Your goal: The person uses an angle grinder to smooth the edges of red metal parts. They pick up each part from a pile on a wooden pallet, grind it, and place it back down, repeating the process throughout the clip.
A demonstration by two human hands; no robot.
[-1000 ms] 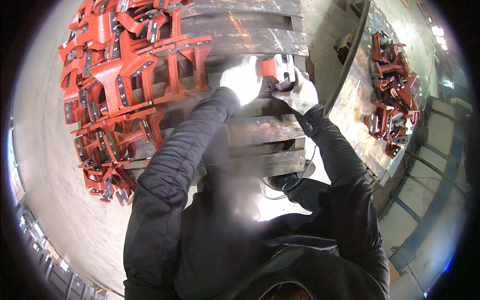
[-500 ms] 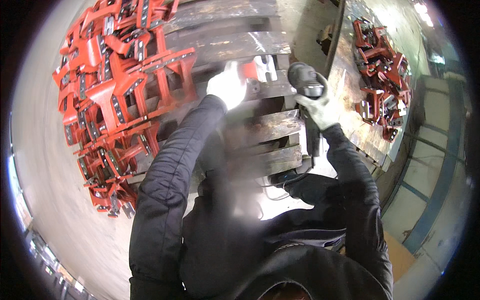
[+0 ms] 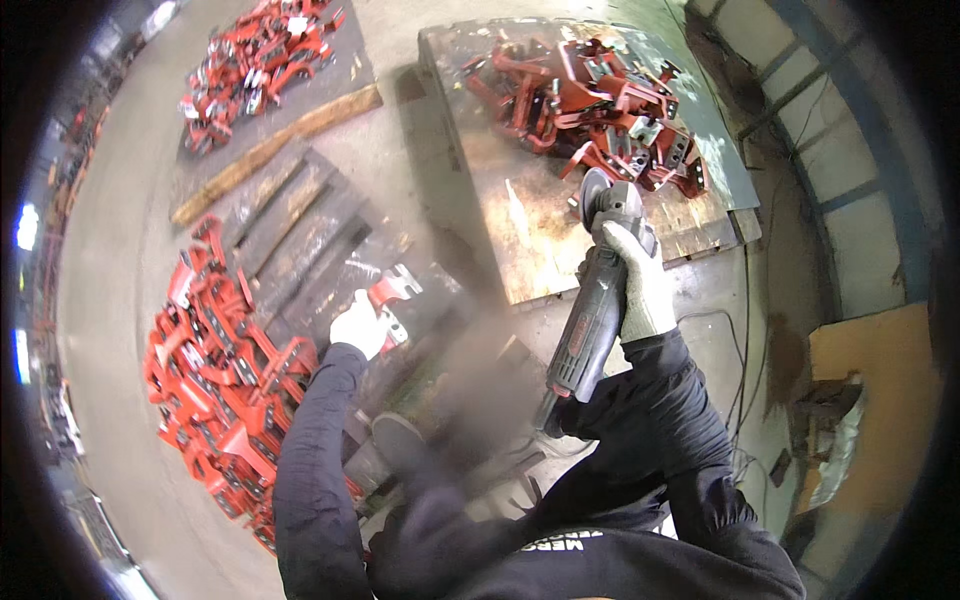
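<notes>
Gripping a small red-painted steel bracket, the gloved left hand holds it low over the dark wooden pallet, just right of the heap of red metal brackets spread along the left. The gloved right hand is clenched round the body of a black angle grinder, its disc end raised toward the rusty steel plate on the far right, where another pile of red brackets lies.
</notes>
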